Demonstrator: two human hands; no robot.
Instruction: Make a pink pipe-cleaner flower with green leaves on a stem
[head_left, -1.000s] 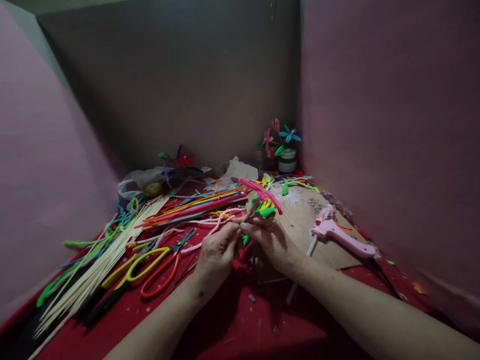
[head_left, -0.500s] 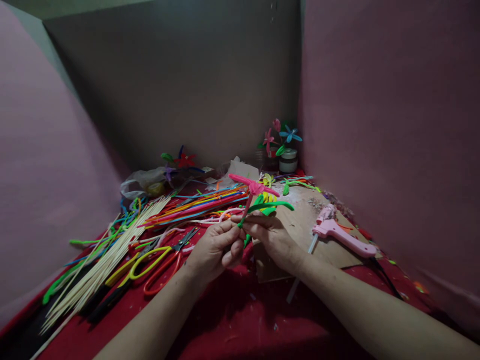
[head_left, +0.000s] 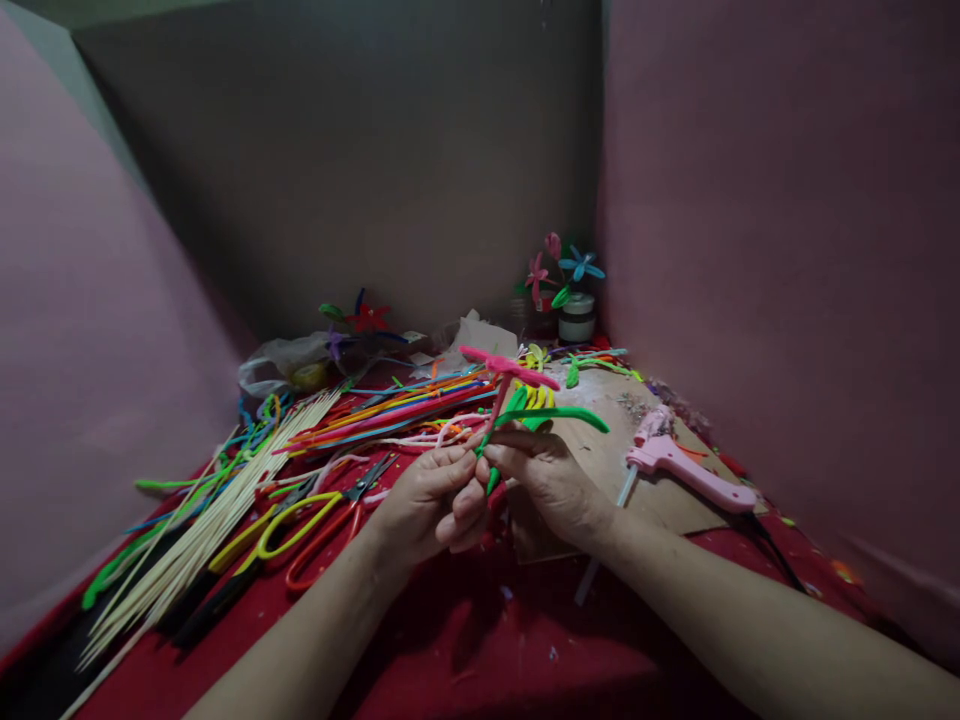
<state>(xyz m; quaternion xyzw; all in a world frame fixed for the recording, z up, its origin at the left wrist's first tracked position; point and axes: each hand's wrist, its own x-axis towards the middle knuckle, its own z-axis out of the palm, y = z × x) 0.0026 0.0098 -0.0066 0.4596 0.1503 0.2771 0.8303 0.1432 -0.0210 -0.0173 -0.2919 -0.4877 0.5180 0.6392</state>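
Note:
Both hands meet at the middle of the view around a pipe-cleaner flower (head_left: 510,368) with pink petals and a pinkish stem. My left hand (head_left: 435,495) pinches the lower stem between thumb and fingers. Close against it, my right hand (head_left: 551,480) is closed on a green pipe cleaner (head_left: 566,413) at the stem. One end of the green piece sticks out to the right above my right hand, and another green bit shows below the fingertips. The fingers hide the point where green and stem meet.
Left lie bamboo skewers (head_left: 202,520), yellow-handled scissors (head_left: 300,525), red-handled scissors (head_left: 322,555) and many coloured pipe cleaners (head_left: 390,415). A pink glue gun (head_left: 686,465) rests on cardboard (head_left: 600,450) at the right. Finished flowers (head_left: 581,263) stand beside a jar (head_left: 577,318) at the back.
The green pipe cleaner's free end now reaches farther right and slightly lower. The pink flower has tipped to a more edge-on view. Both hands keep their grip at the stem.

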